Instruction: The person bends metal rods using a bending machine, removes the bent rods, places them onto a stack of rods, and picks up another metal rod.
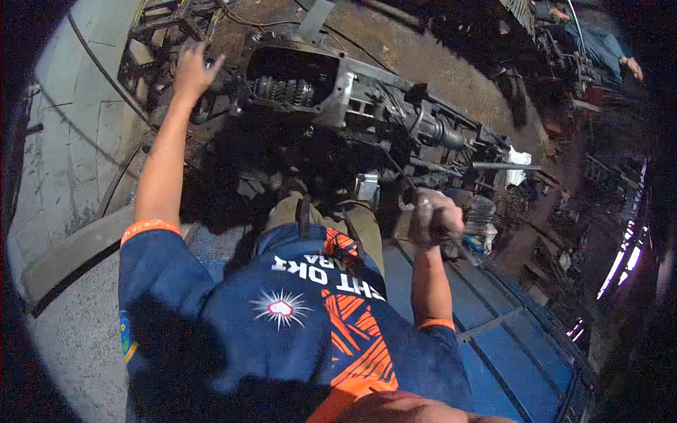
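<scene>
My left hand (192,70) is stretched out at the upper left, fingers spread, over dark metal parts beside a gearbox housing (342,88). Nothing shows in its grip. The housing is open on top, and a row of toothed gears (283,92) lies inside it. To the right, my right hand (436,217), dark with grease, is curled closed in front of my right side. A small ring-shaped metal end (407,200) shows at its edge. What the fingers hold is too blurred and dark to name. A cylindrical metal shaft part (438,132) extends from the machine above this hand.
A steel frame (163,21) stands beyond my left hand, near a cable (99,65) on the pale floor. A white rag (518,166) hangs by the machine's right end. Blue panels (493,352) lie at lower right. Another person's arm (599,53) shows at upper right.
</scene>
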{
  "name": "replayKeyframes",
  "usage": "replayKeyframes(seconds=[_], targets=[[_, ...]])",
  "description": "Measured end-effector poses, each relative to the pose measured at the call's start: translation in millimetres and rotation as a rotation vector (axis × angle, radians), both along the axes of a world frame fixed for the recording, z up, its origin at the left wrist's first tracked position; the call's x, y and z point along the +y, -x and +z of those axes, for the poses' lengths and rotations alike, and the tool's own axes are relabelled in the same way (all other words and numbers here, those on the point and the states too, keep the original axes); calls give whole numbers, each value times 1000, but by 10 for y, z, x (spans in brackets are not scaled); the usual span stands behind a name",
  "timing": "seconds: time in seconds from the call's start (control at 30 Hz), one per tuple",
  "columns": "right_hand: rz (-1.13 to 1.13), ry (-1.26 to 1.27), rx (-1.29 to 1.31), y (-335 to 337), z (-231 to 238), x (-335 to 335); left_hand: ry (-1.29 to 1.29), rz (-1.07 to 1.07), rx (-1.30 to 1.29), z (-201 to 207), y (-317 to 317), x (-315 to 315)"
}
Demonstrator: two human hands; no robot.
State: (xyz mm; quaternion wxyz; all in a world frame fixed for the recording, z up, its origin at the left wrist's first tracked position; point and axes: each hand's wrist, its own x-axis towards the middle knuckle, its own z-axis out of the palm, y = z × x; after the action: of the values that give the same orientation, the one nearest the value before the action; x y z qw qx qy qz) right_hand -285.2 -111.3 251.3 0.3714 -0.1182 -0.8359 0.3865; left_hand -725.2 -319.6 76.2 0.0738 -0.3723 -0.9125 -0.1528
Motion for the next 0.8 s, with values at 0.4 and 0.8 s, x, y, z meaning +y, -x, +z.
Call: replayKeyframes(seconds=[0.4, 0.8], targets=[[253, -231, 267, -334, -895, 608, -407, 291, -327, -78, -2990, -583], [1028, -103, 131, -497, -713, 947, -365, 302, -844, -509, -5235, 292]])
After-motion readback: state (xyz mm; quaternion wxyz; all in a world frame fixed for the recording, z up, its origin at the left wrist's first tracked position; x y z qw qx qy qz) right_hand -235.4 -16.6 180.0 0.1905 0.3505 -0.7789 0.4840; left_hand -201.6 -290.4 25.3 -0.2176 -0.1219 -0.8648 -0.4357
